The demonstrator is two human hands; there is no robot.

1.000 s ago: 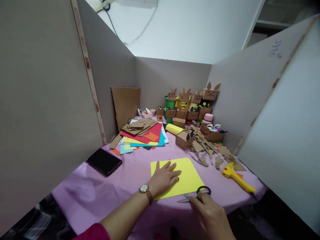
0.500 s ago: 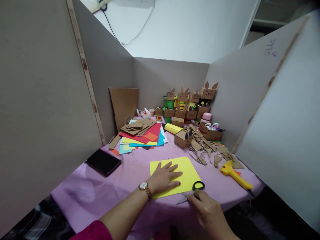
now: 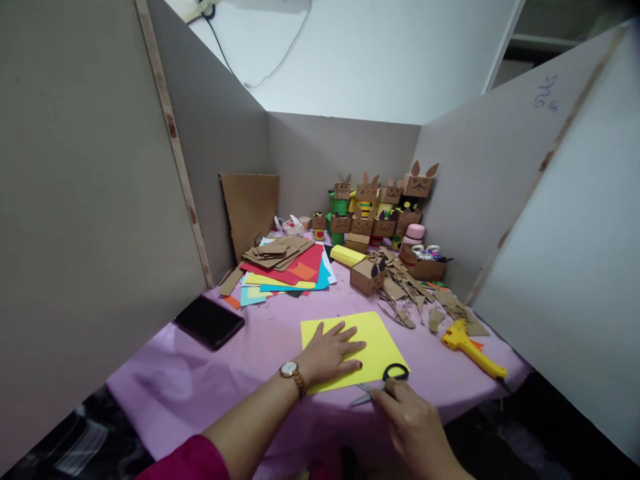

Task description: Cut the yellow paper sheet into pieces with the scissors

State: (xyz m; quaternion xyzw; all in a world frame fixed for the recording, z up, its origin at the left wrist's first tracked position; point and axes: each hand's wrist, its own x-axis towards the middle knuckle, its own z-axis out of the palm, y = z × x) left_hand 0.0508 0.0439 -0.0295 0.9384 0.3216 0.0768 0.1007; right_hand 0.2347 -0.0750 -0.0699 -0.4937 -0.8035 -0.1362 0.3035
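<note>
A yellow sheet of paper (image 3: 377, 333) lies on the pink tablecloth (image 3: 240, 393) near the front edge. My left hand (image 3: 330, 353) rests flat on it with the fingers spread, a watch (image 3: 291, 372) on its wrist. Black-handled scissors (image 3: 396, 371) are gripped in my right hand (image 3: 407, 410); their blades, parted a little, point left just in front of the paper's near edge. One black handle loop overlaps the paper's right corner. The other loop is hidden by my fingers.
A yellow glue gun (image 3: 473, 348) lies at the right, a dark phone (image 3: 210, 321) at the left. Behind are stacked coloured papers (image 3: 320, 257), a cardboard box head (image 3: 367, 277), cardboard scraps (image 3: 400, 277) and several cardboard animal figures (image 3: 367, 193). Grey partitions (image 3: 345, 143) enclose the table.
The view has shifted very slightly. The scissors blades are a little less parted, and my right hand has moved slightly left. My left hand stays flat on the paper.
</note>
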